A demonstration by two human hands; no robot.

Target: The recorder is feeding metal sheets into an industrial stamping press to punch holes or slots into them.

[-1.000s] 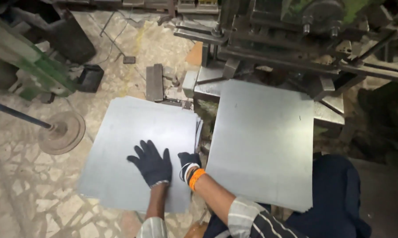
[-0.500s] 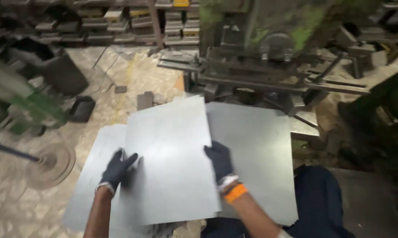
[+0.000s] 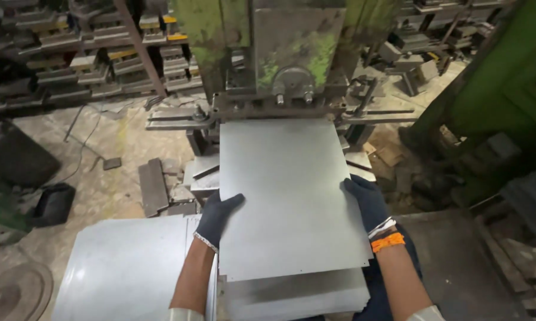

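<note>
I hold a flat grey metal sheet (image 3: 286, 190) by its two long edges. My left hand (image 3: 216, 218), in a dark glove, grips the left edge. My right hand (image 3: 366, 202), also gloved, with an orange band at the wrist, grips the right edge. The sheet's far end reaches the bed of a green and grey press machine (image 3: 280, 65). Under the sheet lies a stack of similar sheets (image 3: 298, 294) on my lap side.
Another pile of metal sheets (image 3: 131, 267) lies on the floor at lower left. Metal blocks (image 3: 152, 187) and scrap sit left of the press. Shelves of dies (image 3: 72, 59) line the back. A green machine frame (image 3: 494, 89) stands at right.
I lifted one sheet off the left pile with both hands and carried it right and forward to the press. My view swung up toward the machine.
</note>
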